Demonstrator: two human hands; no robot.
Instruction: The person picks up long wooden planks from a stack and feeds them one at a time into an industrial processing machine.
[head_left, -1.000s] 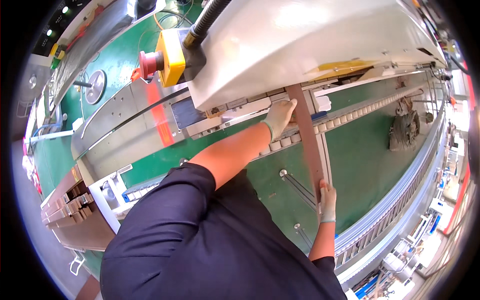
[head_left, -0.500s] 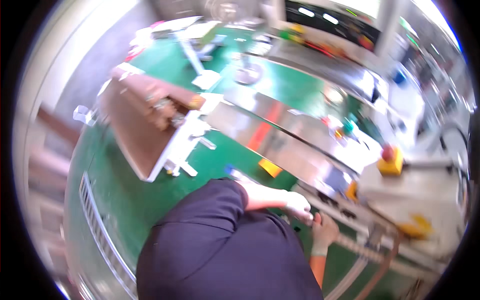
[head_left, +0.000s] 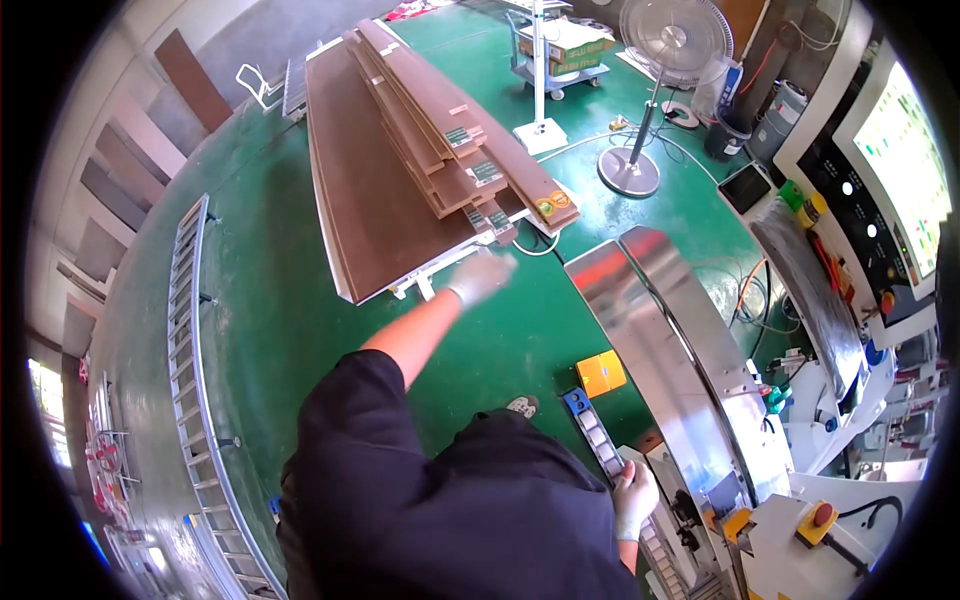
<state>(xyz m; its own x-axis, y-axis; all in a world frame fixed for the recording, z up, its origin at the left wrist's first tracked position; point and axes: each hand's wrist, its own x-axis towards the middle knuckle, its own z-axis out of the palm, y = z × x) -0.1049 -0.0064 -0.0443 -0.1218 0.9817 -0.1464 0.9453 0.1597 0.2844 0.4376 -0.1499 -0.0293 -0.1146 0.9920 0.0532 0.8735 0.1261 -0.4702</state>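
Note:
My left hand (head_left: 482,278), in a pale glove, is stretched out forward near the close end of a stack of brown boards (head_left: 415,130). It is blurred, so its fingers cannot be made out, and I cannot tell whether it touches a board. The boards have green labels at their near ends and lie on a wide brown panel (head_left: 365,215) on a white-framed support. My right hand (head_left: 635,495), also gloved, is closed at the lower right beside a narrow roller track (head_left: 598,435). What its fingers hold, if anything, is hidden.
A shiny metal machine bed (head_left: 665,330) stands at the right, with a red stop button (head_left: 823,514) on a yellow box nearby. A yellow pedal box (head_left: 600,373) is on the green floor. A ladder-like rail (head_left: 190,370) runs along the left. A standing fan (head_left: 675,40) is behind.
My left hand has left the spot beside my right hand and reached forward and left toward the boards. The right hand stays low at the right. The view has shifted.

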